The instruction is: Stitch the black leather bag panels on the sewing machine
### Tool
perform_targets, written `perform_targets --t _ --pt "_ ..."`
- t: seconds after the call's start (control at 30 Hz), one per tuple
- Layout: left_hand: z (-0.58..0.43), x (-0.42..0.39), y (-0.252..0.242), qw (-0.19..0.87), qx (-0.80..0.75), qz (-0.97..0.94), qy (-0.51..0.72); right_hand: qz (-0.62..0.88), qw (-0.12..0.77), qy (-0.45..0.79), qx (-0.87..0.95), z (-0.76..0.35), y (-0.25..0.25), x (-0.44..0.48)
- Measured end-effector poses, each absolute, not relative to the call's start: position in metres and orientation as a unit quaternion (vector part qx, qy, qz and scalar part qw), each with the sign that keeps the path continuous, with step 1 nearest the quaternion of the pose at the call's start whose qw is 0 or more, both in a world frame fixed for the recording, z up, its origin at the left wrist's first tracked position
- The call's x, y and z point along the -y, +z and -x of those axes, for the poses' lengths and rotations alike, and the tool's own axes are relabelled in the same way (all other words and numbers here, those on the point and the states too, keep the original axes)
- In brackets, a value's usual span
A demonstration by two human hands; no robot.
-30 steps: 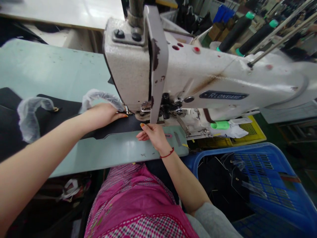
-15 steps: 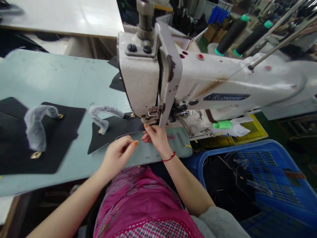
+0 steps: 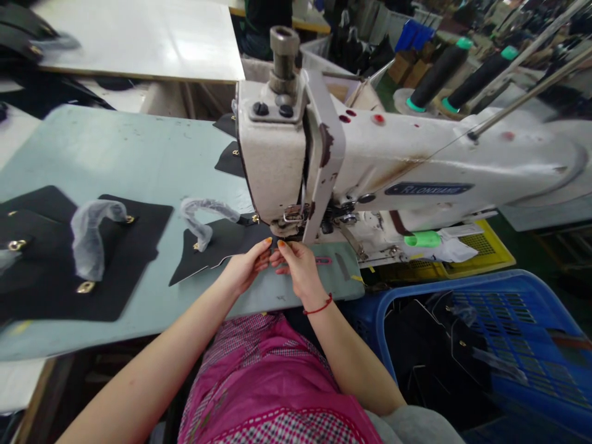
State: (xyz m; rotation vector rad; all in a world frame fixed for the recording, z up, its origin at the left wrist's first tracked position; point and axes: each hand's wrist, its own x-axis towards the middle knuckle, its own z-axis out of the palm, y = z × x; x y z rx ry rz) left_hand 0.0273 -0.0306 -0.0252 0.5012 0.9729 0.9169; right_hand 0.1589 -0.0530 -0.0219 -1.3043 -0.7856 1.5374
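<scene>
On the sewing machine's bed lies a black bag panel [image 3: 215, 248] with a handle [image 3: 197, 213] wrapped in clear plastic and fixed by gold hardware. Its right end reaches under the head of the sewing machine [image 3: 272, 148]. My left hand [image 3: 247, 268] is closed in a pinch at the panel's front right edge, thumb on top. Close beside it, my right hand [image 3: 300, 268] pinches the dark end of the same panel, just in front of the presser foot. The fingertips partly hide what lies between them.
Another black panel with a wrapped handle [image 3: 87, 240] lies left on the pale green table [image 3: 139, 148]. A blue basket [image 3: 388, 320] holding black pieces stands at the right. Behind it is a yellow crate [image 3: 494, 250]. Black thread cones [image 3: 439, 77] stand behind the machine.
My left hand has moved right and forward, from above the panel's near edge to beside my right hand. My right hand stays near the presser foot. The view has shifted slightly.
</scene>
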Motion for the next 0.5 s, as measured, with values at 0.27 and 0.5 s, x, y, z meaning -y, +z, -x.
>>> perform_targets --t 0.27,0.5 --pt "-0.0251 0.0312 -0.0311 0.729 -0.492 -0.255 0.402 0.549 0.475 0.564 0.393 -0.1589 -0.0172 0.0524" --pt "-0.0212 0.0246 -0.0303 0.744 -0.469 -0.313 0.357 0.561 0.461 0.497 0.475 -0.1655 -0.0154 0.0542"
